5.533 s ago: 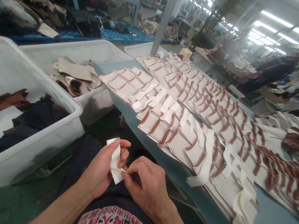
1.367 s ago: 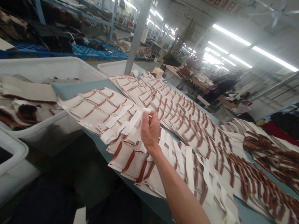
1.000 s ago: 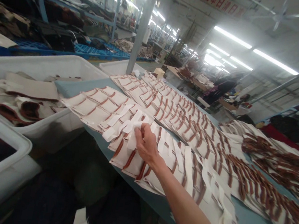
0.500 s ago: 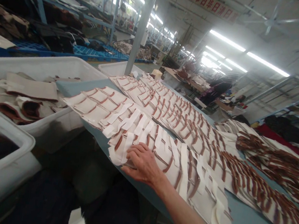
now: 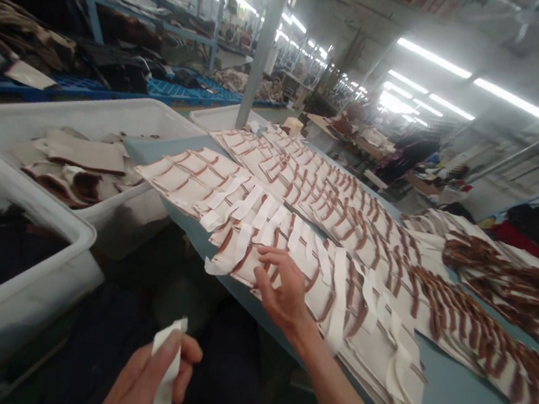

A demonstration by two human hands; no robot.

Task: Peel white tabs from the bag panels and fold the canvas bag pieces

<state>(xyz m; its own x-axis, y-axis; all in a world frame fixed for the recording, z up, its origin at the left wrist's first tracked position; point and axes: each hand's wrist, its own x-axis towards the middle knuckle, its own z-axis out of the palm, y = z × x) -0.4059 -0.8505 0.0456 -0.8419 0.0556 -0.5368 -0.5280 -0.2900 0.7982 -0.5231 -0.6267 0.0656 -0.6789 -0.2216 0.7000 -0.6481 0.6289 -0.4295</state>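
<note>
My left hand [image 5: 156, 365] is low in the picture, in front of the table edge, with a white fabric strip [image 5: 164, 389] pinched between thumb and fingers. Over the near row of cream fabric pieces with brown edges [image 5: 298, 268] hovers my right hand [image 5: 283, 289], its fingers apart and nothing visible in them. Several white strips lie across that row; one strip [image 5: 243, 241] is just left of my right fingers, and a longer strip [image 5: 338, 295] lies to their right. The pieces overlap one another in rows along the blue-grey table [image 5: 461, 399].
A white plastic bin [image 5: 147, 112] holding cream and brown pieces stands left of the table; a nearer bin [image 5: 85, 238] holds dark material. A metal post [image 5: 263, 50] rises at the far table end. Brown-edged bundles [image 5: 501, 276] lie at right. A person [image 5: 410, 157] is farther back.
My left hand has come up into view with the white strip. My right hand has lifted off the pieces and shifted slightly right, fingers spreading. The view has turned slightly left.
</note>
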